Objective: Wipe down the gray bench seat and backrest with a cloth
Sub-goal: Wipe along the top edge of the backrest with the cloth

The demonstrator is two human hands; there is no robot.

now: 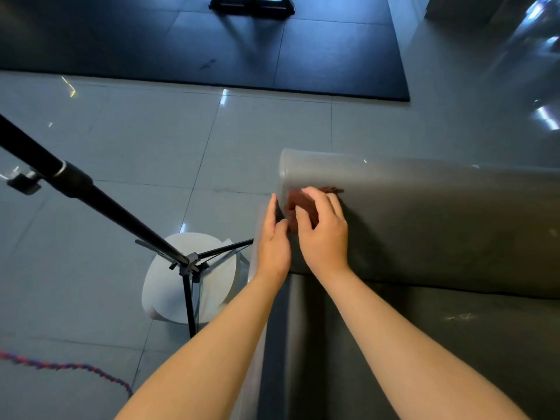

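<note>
Pressing a reddish-brown cloth [292,204] against the left end of the gray backrest [424,222], the right hand [324,234] curls round it; the left hand [272,247], fingers straight, touches the backrest's end, above the seat [424,344].

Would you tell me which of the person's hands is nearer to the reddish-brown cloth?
Right. The right hand grips the cloth against the backrest; the left hand lies just left of it, fingers straight along the backrest's end.
</note>
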